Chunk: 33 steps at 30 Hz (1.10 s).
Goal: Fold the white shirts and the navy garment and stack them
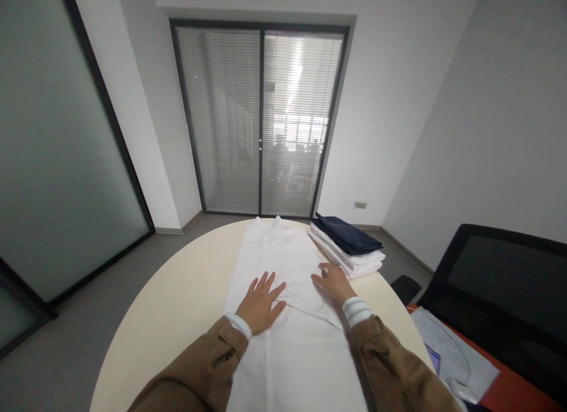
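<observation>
A white garment (296,365), which looks like a shirt, lies lengthwise on the round table (168,305). Two small points stick up at its far end, like collar tips. Across its middle, a part is folded over, leaving a slanting edge. My left hand (263,305) rests flat on the cloth with fingers spread. At the garment's right edge, my right hand (334,282) touches the fabric, its fingers bent but apart. Just beyond that hand stands a stack of folded white cloths (361,262) with a folded dark navy cloth (348,233) on top.
To the right is a black mesh chair (509,288) with a red-orange seat (516,379). A pale sheet or bag (460,347), a phone-like object (433,359) and a small white object (463,391) lie on it. A glazed panel with blinds (261,122) is behind the table.
</observation>
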Each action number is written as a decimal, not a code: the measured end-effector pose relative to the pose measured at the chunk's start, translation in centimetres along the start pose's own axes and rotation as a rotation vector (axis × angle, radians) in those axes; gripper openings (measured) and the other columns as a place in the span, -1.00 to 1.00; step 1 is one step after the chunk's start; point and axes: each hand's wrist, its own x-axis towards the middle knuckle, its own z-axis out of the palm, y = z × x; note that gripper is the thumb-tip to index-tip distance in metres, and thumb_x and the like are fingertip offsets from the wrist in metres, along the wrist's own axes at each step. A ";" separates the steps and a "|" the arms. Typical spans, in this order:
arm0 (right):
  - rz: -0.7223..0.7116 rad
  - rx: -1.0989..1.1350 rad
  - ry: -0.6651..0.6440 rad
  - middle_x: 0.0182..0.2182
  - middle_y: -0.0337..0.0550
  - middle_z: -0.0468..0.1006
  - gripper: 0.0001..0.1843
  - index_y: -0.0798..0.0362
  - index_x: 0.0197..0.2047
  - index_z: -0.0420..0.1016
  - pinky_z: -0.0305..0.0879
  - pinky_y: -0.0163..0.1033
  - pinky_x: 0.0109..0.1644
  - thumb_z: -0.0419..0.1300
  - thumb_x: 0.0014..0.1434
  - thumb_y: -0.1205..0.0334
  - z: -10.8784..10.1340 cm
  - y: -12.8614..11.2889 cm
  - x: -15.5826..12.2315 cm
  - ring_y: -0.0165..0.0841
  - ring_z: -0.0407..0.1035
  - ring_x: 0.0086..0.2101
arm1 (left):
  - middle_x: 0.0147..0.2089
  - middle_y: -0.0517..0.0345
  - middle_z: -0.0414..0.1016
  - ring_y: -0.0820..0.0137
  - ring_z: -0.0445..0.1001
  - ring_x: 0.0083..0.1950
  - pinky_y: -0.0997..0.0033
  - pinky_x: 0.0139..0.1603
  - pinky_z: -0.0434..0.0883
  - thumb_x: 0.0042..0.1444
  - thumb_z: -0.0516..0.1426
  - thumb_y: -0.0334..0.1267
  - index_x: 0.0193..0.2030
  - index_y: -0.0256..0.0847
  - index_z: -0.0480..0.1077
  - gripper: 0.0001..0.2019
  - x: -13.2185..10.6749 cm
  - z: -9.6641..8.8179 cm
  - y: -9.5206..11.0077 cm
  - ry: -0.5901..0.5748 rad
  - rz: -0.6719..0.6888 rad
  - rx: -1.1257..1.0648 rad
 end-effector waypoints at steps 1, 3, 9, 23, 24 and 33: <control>-0.005 0.058 0.003 0.07 0.12 0.46 -0.44 0.11 0.14 0.43 0.14 -0.08 0.21 0.25 0.09 0.08 -0.3 0.2 0.3 -0.12 0.31 0.11 | 0.50 -0.01 -0.09 0.10 -0.21 0.51 -0.12 0.43 -0.12 0.34 -0.12 0.09 0.40 0.04 0.12 -0.46 0.0 -0.1 0.0 -0.002 0.000 0.000; 0.019 0.162 -0.006 -0.01 0.08 0.52 -0.47 0.10 0.12 0.44 0.23 -0.10 0.15 0.28 0.06 0.16 -0.9 0.6 0.8 -0.15 0.38 0.04 | 0.50 0.00 -0.09 0.10 -0.22 0.51 -0.12 0.43 -0.11 0.34 -0.13 0.09 0.40 0.04 0.12 -0.46 0.0 -0.2 0.0 -0.008 0.000 0.004; -0.003 0.247 -0.133 -0.23 -0.06 0.58 -0.62 0.09 -0.07 0.58 0.37 -0.26 -0.15 0.32 -0.02 0.31 -3.8 0.8 1.3 -0.30 0.46 -0.25 | 0.50 0.05 -0.08 0.09 -0.23 0.51 -0.13 0.43 -0.12 0.34 -0.14 0.10 0.40 0.08 0.10 -0.46 -0.1 -0.4 -0.1 -0.024 0.005 0.000; -0.202 0.330 -0.509 0.12 0.06 0.42 -0.36 0.10 0.16 0.44 0.43 -0.41 -0.47 0.36 -0.04 0.36 -6.4 -7.9 1.1 -0.46 0.43 -0.40 | 0.44 0.11 0.11 0.13 -0.12 0.50 -0.11 0.43 -0.09 0.37 -0.16 0.01 0.33 0.02 0.24 -0.52 0.2 -0.3 -0.2 0.024 -0.020 -0.167; -0.208 0.336 -0.501 0.11 0.05 0.44 -0.37 0.09 0.16 0.44 0.41 -0.42 -0.49 0.35 -0.04 0.37 -5.9 -8.5 1.0 -0.48 0.42 -0.43 | 0.42 0.06 0.15 0.17 -0.06 0.49 -0.06 0.44 -0.07 0.37 -0.17 -0.02 0.33 -0.06 0.23 -0.51 0.4 -0.2 -0.2 0.047 -0.050 -0.200; -0.237 0.407 -0.410 -0.12 0.00 0.55 -0.41 0.21 0.16 0.38 0.31 -0.39 -0.49 0.28 0.02 0.39 1.0 -10.3 -0.2 -0.52 0.37 -0.57 | 0.27 -0.13 0.36 0.33 0.31 0.30 0.25 0.35 0.20 0.25 -0.10 -0.33 0.29 -0.31 0.11 -0.54 1.0 0.1 -1.3 0.227 -0.160 -0.514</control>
